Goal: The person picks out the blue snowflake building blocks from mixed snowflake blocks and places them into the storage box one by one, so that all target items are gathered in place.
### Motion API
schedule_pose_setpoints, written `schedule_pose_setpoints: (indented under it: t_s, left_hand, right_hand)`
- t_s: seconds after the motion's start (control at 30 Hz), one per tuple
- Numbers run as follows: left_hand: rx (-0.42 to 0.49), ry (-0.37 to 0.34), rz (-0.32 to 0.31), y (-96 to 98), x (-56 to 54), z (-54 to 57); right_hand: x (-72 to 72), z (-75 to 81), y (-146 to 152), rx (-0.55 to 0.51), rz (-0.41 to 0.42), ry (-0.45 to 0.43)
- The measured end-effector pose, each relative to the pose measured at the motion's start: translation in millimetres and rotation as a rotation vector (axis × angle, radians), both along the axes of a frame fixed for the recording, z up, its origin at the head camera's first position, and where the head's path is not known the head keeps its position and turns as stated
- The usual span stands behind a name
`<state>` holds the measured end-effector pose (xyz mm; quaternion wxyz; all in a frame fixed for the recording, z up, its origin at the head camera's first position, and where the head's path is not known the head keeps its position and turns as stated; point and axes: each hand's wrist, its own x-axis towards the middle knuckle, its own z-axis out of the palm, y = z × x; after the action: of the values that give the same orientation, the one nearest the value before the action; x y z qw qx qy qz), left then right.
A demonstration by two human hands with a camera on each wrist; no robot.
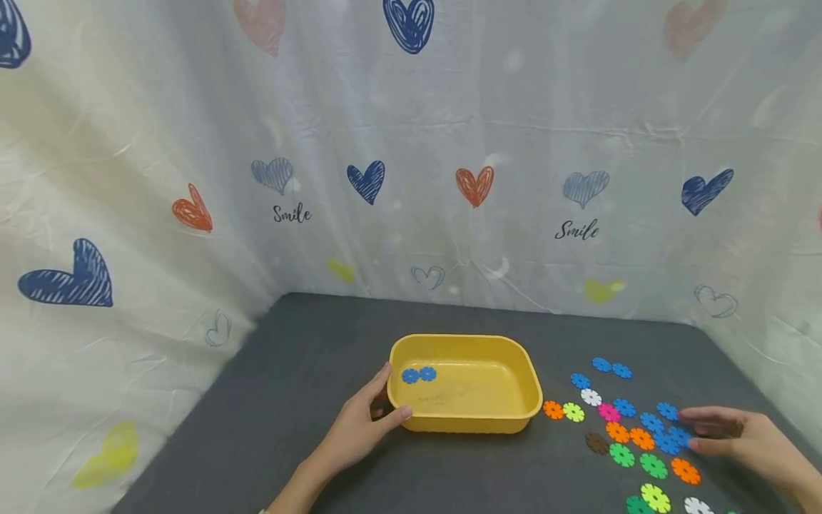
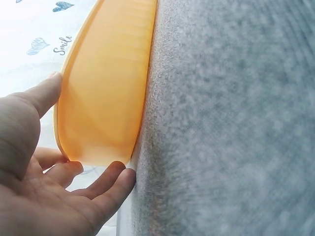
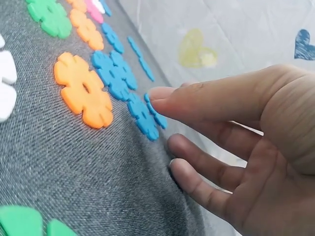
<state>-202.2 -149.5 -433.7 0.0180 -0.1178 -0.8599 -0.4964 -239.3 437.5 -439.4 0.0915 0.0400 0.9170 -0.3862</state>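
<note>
Blue snowflake discs: two already lie inside the yellow tray, whose left end my left hand grips; more lie outside toward the worktop's right edge, beside my right hand, thumb and fingers parted.

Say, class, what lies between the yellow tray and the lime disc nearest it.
One orange disc lies between the yellow tray and that lime disc, in the head view.

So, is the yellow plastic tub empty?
No, but nearly: two blue flower-shaped plastic discs lie near the left end inside the yellow rectangular tub; the rest is bare.
</note>
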Motion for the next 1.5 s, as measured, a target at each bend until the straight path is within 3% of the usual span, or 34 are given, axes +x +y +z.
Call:
schedule_pose_setpoints:
  t_s: [0.63,1.13,1.5]
  left_hand:
    - [0.003,0.006,0.009,1.1,0.0,1.8]
    - [0.000,0.005,0.003,0.2,-0.6,0.2]
    - [-0.001,-0.006,0.008,0.4,0.0,1.2]
  right_hand:
    - [4.8,7.7,-7.4,0.055,0.112,0.023]
    - [2.5,6.6,-9.3,0.096,0.133,0.022]
    - [5.0,6.5,-3.9,0.023,0.230,0.087]
